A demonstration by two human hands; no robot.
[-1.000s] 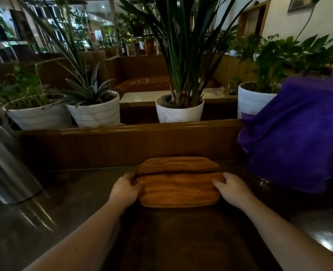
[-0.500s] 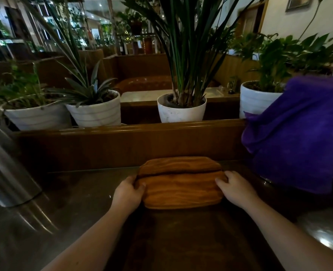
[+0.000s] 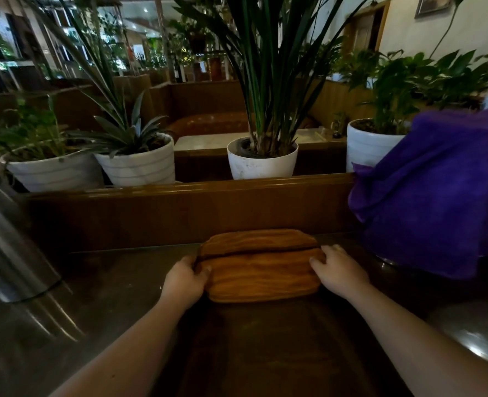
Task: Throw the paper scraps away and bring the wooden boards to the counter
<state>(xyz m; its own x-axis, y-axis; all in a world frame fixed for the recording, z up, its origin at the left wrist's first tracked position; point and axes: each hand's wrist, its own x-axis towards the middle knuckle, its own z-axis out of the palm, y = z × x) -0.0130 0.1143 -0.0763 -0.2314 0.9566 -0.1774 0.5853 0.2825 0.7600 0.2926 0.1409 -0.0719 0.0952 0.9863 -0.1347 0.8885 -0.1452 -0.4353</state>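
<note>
Two orange-brown wooden boards lie side by side on the dark counter [image 3: 116, 282]: the near board [image 3: 261, 275] and the far board [image 3: 258, 239], with a thin dark gap between them. My left hand [image 3: 184, 277] grips the left end of the near board, thumb on top. My right hand [image 3: 338, 270] rests against its right end with fingers curled over the edge. No paper scraps are visible.
A purple cloth [image 3: 437, 193] covers something at the right. A shiny metal cylinder [image 3: 5, 247] stands at the left. A wooden ledge [image 3: 179, 207] runs behind the boards, with white plant pots [image 3: 261, 161] beyond it. A metal lid [image 3: 477, 333] shines at the lower right.
Both hands stay on the near board's ends; my left thumb has shifted slightly onto its top. The view has drifted a little. The boards have barely moved.
</note>
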